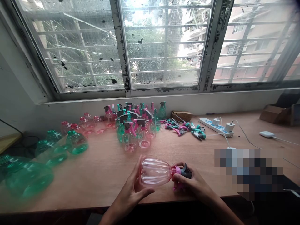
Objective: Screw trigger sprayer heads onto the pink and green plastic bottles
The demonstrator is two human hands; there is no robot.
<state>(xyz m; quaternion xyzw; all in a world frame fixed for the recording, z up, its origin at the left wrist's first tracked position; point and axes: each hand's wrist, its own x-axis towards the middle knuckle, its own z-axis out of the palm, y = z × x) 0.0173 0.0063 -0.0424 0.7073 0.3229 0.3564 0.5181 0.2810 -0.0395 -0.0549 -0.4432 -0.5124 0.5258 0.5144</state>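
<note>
A clear pink spray bottle (pixel 155 172) lies sideways in the air between my hands, above the front of the table. My left hand (pixel 133 184) cups its base end, with the thumb along the lower side. At the neck, the fingers and thumb of my right hand (pixel 189 181) close round the pink collar and the black-and-pink spray head (pixel 185 171). The head sits on the bottle's mouth; whether it is screwed tight I cannot tell. Part of the pink trigger shows beneath my right fingers.
Green bottles (pixel 77 142) and pink bottles (pixel 87 123) without heads stand at the left. Several bottles with spray heads (pixel 130 137) are grouped at the back middle. Loose spray heads (pixel 185 126) lie beside a power strip (pixel 217 126) with cables. A cardboard box (pixel 277 112) stands back right.
</note>
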